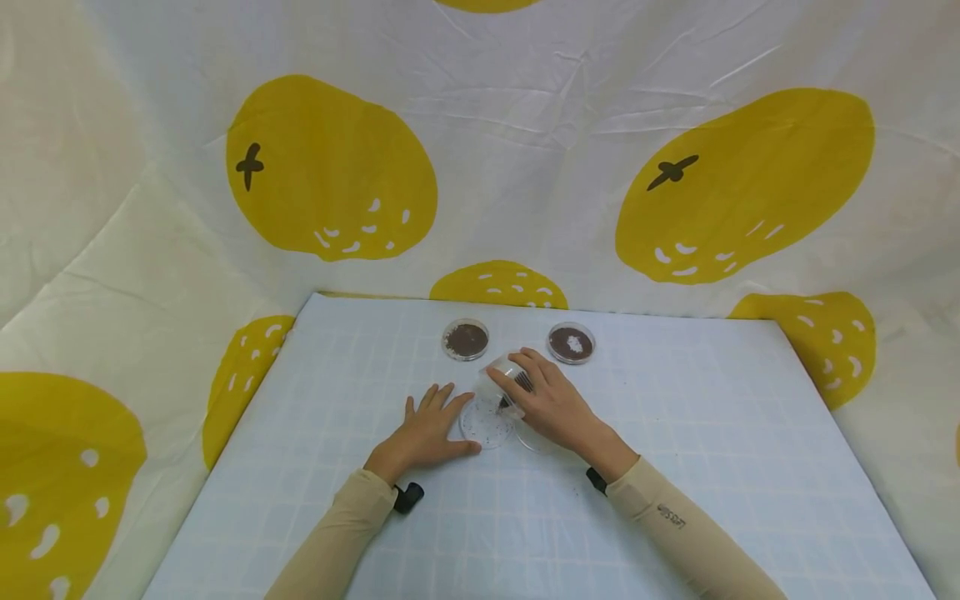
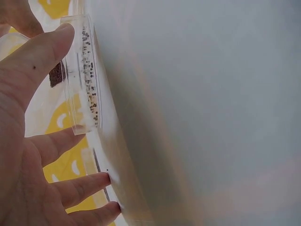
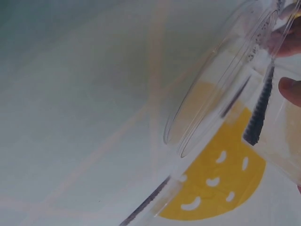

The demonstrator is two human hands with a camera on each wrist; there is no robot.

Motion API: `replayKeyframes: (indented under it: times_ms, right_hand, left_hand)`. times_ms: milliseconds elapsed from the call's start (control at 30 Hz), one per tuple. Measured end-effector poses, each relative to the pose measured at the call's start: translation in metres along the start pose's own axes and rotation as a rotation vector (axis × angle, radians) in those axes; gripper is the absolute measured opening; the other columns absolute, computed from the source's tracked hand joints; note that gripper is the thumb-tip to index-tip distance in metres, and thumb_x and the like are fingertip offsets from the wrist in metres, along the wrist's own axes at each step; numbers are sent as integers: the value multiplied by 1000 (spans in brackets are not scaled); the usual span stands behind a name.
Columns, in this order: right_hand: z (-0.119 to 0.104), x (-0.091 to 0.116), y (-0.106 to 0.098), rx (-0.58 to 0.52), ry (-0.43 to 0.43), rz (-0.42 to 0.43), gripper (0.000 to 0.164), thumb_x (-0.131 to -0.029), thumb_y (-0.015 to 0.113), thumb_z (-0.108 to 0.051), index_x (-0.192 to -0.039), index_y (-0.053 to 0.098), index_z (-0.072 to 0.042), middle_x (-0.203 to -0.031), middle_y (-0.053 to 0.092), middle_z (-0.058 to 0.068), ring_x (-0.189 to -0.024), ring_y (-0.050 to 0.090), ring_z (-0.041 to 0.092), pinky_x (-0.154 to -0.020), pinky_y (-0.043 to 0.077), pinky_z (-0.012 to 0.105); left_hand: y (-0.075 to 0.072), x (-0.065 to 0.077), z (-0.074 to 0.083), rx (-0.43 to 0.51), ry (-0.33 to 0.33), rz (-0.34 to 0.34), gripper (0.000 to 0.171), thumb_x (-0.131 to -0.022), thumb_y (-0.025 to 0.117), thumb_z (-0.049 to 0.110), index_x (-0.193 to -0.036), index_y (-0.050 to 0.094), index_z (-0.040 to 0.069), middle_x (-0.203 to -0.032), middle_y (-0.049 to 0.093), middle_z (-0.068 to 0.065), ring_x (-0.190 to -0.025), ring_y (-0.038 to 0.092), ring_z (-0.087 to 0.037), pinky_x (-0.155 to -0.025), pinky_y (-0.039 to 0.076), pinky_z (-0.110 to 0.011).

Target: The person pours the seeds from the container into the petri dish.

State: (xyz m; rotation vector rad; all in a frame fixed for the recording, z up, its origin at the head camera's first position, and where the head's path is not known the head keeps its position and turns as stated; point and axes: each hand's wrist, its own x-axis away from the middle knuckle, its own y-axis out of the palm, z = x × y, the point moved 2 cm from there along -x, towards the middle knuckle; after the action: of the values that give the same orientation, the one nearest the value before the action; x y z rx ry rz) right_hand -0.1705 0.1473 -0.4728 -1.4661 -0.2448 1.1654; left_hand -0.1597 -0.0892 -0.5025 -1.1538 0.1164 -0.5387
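A clear petri dish [image 1: 483, 427] with small dark specks over its bottom lies on the table. My left hand [image 1: 426, 433] holds its rim between thumb and index finger, the other fingers spread, as the left wrist view shows. Above the dish my right hand [image 1: 553, 402] grips a clear plastic cup [image 1: 491, 385], tilted, its mouth low over the dish. Dark material [image 3: 261, 106] lies along the cup's inner wall; its exact kind I cannot tell. A clear round lid or dish [image 1: 534, 440] lies beside the speckled dish, partly under my right hand.
Behind my hands stand two round dishes with dark brown contents: the left dish [image 1: 466, 340] and the right dish [image 1: 572, 343], which has a white patch in its middle. Fruit-patterned cloth [image 1: 525, 167] hangs behind the checked tabletop [image 1: 697, 467].
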Motion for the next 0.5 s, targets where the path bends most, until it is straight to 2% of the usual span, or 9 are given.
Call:
replayKeyframes:
  times_ms: [200, 500]
  right_hand:
    - [0, -1, -2, -2, 6, -8, 89, -75, 88, -14, -151, 44, -19, -142, 45, 22, -135, 41, 39, -109, 38, 46]
    - [0, -1, -2, 4, 0, -4, 89, -74, 86, -9, -151, 43, -19, -142, 45, 22, -133, 44, 40, -110, 38, 45]
  left_hand:
    - [0, 0, 1, -4, 2, -1, 87, -85, 70, 63, -155, 39, 22, -161, 26, -18, -147, 16, -46, -106, 10, -77]
    - [1, -1, 1, -5, 0, 0, 86, -85, 70, 62, -155, 39, 23, -161, 26, -18, -147, 16, -46, -107, 10, -76]
